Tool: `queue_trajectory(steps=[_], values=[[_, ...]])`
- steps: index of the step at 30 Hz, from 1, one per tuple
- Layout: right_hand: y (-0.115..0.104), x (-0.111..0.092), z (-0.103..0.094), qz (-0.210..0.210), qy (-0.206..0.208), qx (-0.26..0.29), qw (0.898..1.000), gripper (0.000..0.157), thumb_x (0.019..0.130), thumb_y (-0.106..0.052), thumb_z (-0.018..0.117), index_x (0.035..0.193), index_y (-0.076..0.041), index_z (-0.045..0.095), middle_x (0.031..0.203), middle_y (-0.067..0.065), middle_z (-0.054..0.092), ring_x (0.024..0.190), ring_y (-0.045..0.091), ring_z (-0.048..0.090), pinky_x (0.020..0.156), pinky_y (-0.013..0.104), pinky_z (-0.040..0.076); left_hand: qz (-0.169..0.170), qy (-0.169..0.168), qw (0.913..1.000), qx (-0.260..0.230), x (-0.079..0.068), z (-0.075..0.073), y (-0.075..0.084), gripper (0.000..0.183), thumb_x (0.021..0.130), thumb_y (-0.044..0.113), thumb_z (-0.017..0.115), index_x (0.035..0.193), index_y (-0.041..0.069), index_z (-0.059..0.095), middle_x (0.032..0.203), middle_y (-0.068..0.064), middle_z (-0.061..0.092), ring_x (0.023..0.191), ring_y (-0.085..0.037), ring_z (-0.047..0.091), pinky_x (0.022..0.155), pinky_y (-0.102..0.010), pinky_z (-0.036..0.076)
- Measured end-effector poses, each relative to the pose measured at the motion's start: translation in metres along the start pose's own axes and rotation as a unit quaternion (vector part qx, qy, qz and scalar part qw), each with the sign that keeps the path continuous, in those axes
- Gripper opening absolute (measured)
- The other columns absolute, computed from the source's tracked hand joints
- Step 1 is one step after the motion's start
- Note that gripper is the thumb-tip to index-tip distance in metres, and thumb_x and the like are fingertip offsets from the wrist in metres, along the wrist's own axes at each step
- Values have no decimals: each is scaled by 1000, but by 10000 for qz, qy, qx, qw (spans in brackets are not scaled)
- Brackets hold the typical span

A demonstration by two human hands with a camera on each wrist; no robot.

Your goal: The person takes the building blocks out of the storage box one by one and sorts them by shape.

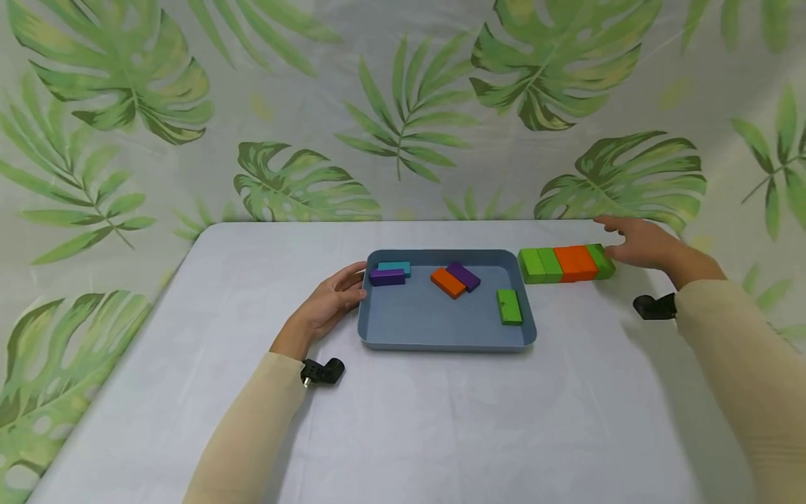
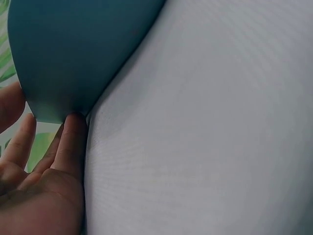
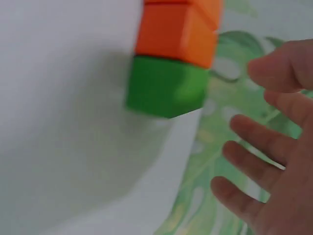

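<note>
A blue-grey tray point(image 1: 441, 332) lies on the white table. My left hand point(image 1: 331, 299) is at its left side, fairly straight fingers touching the tray's end wall in the left wrist view. Inside the tray are a teal block point(image 1: 403, 267), a purple block point(image 1: 387, 278), an orange block point(image 1: 448, 283), another purple block point(image 1: 466, 277) and a green block point(image 1: 509, 307). Right of the tray runs a row of upright green blocks point(image 1: 549, 266) and orange blocks point(image 1: 576, 263), ending in a green block point(image 3: 164, 85). Beside that end hovers my right hand point(image 1: 648, 245), fingers spread and holding nothing.
White cloth covers the table point(image 1: 403, 427). A leaf-patterned curtain point(image 1: 403, 105) hangs behind its back edge. Small black cameras point(image 1: 322, 372) sit at both wrists. The block row stands close to the tray's right rim.
</note>
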State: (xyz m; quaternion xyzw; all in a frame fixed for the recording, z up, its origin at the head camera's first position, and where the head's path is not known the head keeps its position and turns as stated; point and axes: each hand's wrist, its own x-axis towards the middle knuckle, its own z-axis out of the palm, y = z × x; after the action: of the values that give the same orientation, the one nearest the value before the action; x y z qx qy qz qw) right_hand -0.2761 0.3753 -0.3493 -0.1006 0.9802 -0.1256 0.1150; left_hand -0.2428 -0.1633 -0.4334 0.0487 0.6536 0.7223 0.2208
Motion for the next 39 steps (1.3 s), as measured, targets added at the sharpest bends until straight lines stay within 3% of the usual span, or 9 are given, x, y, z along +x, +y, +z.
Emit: queue_trajectory(steps=[6,13,20,28,39], values=[[-26,0,-12,-315,599,-52,9977,60,94,-13,53,150,2,36,140,37,47,126,55,43,100,71,37,18,10,10000,41,-1,1,0,71,96,-4,53,158,13,25,165,-15,21,153,-30,23,125,-48,21],[-67,4,-16,-846,758,-361,9929,50,93,-11,57,142,0,50,140,34,51,129,52,44,105,69,36,17,7,10000,-14,-1,1,0,71,96,-4,53,158,13,24,165,-16,22,153,-30,25,125,-48,21],[-122,11,-14,-1489,878,-282,9845,43,93,-10,61,135,-2,58,137,29,56,127,48,49,106,65,39,19,-15,10000,45,-2,1,0,71,96,-3,53,159,13,24,166,-15,21,153,-30,22,125,-49,20],[-188,31,2,-2309,319,-271,9721,40,94,-10,61,134,-3,60,136,21,60,130,42,50,111,60,37,15,-6,10000,56,-1,1,1,70,97,-3,53,159,14,24,166,-14,20,155,-28,20,126,-49,19],[-257,52,29,-2707,-355,-493,9607,40,94,-10,60,134,-7,61,134,17,60,126,35,55,107,50,45,22,8,10000,61,0,0,-1,70,97,-3,53,158,13,25,166,-15,21,154,-29,20,126,-48,19]])
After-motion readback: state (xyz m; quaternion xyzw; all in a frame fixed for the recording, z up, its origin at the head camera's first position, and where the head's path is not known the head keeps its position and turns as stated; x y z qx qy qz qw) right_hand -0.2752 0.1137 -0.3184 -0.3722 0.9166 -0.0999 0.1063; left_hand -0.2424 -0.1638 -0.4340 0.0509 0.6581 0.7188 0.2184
